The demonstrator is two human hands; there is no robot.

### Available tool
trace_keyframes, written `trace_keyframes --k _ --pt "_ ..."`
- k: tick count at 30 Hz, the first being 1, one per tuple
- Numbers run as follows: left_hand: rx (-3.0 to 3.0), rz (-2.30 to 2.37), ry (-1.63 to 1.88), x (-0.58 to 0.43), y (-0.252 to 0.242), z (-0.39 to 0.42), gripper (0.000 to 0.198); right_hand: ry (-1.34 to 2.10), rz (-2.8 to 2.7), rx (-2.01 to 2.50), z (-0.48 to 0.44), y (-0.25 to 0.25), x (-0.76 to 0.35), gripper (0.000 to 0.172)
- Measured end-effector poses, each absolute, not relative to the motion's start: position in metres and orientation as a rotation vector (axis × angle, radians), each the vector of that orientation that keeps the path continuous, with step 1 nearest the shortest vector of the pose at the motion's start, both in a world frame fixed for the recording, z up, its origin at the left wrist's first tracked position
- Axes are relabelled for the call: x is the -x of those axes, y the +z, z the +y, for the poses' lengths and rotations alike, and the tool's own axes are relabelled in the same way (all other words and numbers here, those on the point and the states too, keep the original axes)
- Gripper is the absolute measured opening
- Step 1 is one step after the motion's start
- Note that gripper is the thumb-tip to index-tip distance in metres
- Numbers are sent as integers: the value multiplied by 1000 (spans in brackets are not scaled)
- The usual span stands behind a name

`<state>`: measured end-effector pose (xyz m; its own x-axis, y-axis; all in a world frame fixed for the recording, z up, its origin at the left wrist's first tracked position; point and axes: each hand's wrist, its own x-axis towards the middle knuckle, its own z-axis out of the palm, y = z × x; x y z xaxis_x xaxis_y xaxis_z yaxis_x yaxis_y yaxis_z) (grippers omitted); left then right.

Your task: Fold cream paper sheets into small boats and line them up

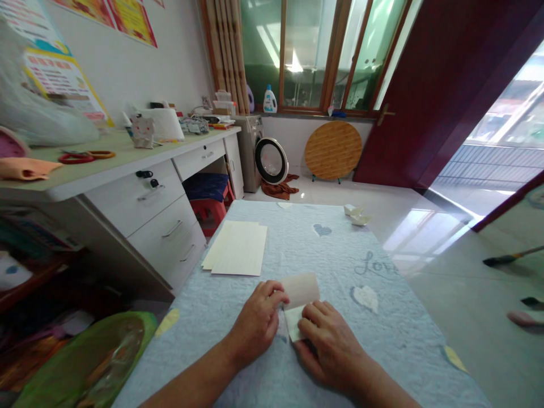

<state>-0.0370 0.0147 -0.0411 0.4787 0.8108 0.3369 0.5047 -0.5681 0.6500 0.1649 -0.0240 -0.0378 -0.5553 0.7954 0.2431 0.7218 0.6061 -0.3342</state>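
Note:
A small cream sheet of paper [300,290], partly folded, lies on the light blue tablecloth [323,255] near the front edge. My left hand [256,321] has its fingers curled and pinches the paper's left edge. My right hand [327,343] presses down on the folded lower part with bent fingers. A stack of cream paper sheets [238,247] lies further back on the left. Two small folded paper pieces [356,215] sit at the far right corner of the table.
A white desk with drawers [161,198] stands to the left, with scissors [85,156] and clutter on top. A red stool [208,212] is under it. A washing machine [266,158] and a round wooden board [332,150] stand by the far wall. A green bag [85,362] lies at lower left.

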Motion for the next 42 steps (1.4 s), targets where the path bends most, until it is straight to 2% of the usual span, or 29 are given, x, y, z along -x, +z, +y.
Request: trace_keyframes --k 9,17,30,42 --pt "-2282 1113 718 37 -40 13 25 479 -2286 1296 -17 -38 -165 18" --pt "-2228 1154 646 35 -34 13 20 605 -2089 1425 -14 -39 -167 21" --pt "-2177 1306 590 27 -36 18 2 508 -1990 1682 -10 -39 -171 22" --pt "-2248 1362 566 22 -38 15 7 396 -1989 1765 -7 -46 -170 23"
